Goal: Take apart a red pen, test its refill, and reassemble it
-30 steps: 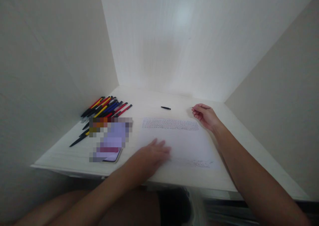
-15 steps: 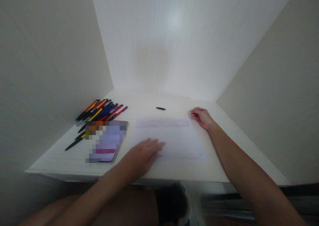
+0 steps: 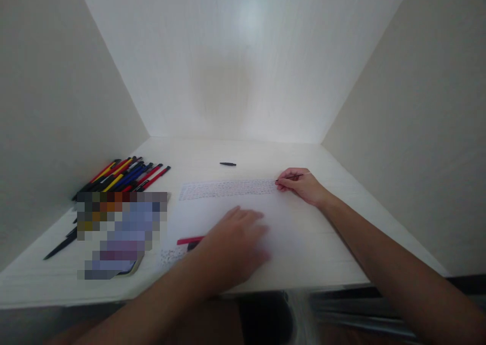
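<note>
My right hand (image 3: 298, 185) pinches a thin pen refill (image 3: 294, 177), dark with a pale rear end, at the right end of the written lines. Below it lies a white sheet of paper (image 3: 212, 213) with rows of small handwriting across its top. Over the lower part of the sheet is my left hand (image 3: 243, 238), blurred, its fingers apart with nothing visible in them. A red pen part (image 3: 190, 240) and something black beside it show partly behind my left wrist. Beyond the sheet rests a short black pen part (image 3: 228, 164).
Several red, yellow, blue and black pens (image 3: 125, 175) lie in a pile at the left. In front of them is a phone (image 3: 132, 233), its screen pixelated. Pale panels (image 3: 235, 81) enclose the white desk (image 3: 334, 243) at the back and both sides.
My head view has shifted. The sheet has moved or turned, bringing its written lines to my right hand. My left hand is blurred, and the red pen part now shows by its wrist.
</note>
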Motion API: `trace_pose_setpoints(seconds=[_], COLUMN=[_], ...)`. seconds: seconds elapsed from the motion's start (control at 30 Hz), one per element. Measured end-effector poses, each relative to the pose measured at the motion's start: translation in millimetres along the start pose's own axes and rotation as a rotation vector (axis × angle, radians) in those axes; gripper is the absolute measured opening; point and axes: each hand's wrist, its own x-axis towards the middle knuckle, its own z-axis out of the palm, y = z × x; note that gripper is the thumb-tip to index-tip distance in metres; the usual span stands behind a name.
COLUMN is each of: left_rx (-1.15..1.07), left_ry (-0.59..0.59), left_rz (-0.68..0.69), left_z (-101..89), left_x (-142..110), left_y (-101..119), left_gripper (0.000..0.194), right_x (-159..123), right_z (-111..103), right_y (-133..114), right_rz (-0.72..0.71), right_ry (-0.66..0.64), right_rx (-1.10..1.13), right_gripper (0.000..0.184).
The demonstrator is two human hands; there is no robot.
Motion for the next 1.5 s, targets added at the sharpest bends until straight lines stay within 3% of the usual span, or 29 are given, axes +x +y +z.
trace_pose_setpoints(seconds=[0.13, 0.23, 0.37, 0.67, 1.5], left_rx=[0.043, 0.039, 0.019, -0.003, -0.029], left_ry=[-0.076, -0.092, -0.107, -0.090, -0.104], left_rz=[-0.039, -0.041, -0.046, -0.075, -0.072], left_z=[30.3, 41.4, 38.8, 39.8, 43.4], left_x=[41.2, 46.8, 41.5, 42.4, 40.6], left_y=[12.8, 9.5, 4.7, 6.7, 3.6], left_gripper=[0.061, 0.062, 0.053, 0.054, 0.056], right_x=[1.4, -2.6, -5.6, -7.4, -8.9], right_z=[-3.4, -4.7, -3.5, -2.6, 1.6], right_y=[2.3, 4.0, 4.2, 1.2, 7.3], right_rz=[-0.002, 0.004, -0.007, -0.077, -0.158], right_ry=[-0.050, -0.065, -0.100, -0.105, -0.043], right_rx=[-0.081, -0.113, -0.162, -0.277, -0.448], right_gripper=[0.022, 0.020, 0.014, 0.005, 0.006])
